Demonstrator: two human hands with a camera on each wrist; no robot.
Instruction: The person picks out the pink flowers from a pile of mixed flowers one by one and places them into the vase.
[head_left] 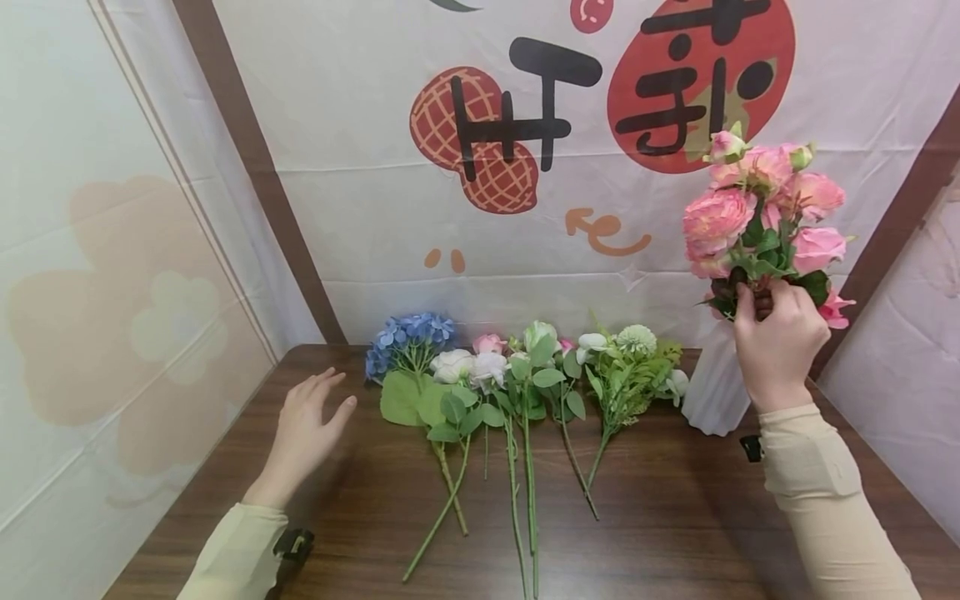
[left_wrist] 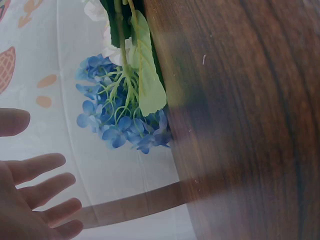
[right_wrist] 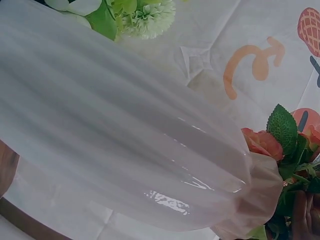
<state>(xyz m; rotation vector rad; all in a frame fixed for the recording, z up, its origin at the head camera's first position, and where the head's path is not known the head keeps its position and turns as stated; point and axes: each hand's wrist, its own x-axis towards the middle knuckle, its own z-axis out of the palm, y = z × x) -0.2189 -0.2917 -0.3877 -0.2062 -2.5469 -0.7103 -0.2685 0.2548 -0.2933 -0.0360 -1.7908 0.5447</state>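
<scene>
My right hand (head_left: 783, 337) pinches a bunch of pink flowers (head_left: 765, 200), fingers curled among the leaves just below the blooms. Directly under it stands a ribbed white vase (head_left: 716, 387); in the right wrist view, leaves and coral-pink petals show at the vase's ruffled mouth (right_wrist: 260, 190). The stems of the bunch are hidden by hand and vase. Over the left part of the table, my left hand (head_left: 303, 425) is open with fingers spread, holding nothing. Nearest to it is a blue hydrangea (left_wrist: 115, 107) with a broad pale green leaf.
White roses (head_left: 471, 368), leafy green stems (head_left: 531, 483) and a green sprig with a pale pompom flower (head_left: 637, 340) lie in a row on the brown wooden table (head_left: 660, 533). Behind rises a printed cloth backdrop (head_left: 345, 217), with cloth at both sides.
</scene>
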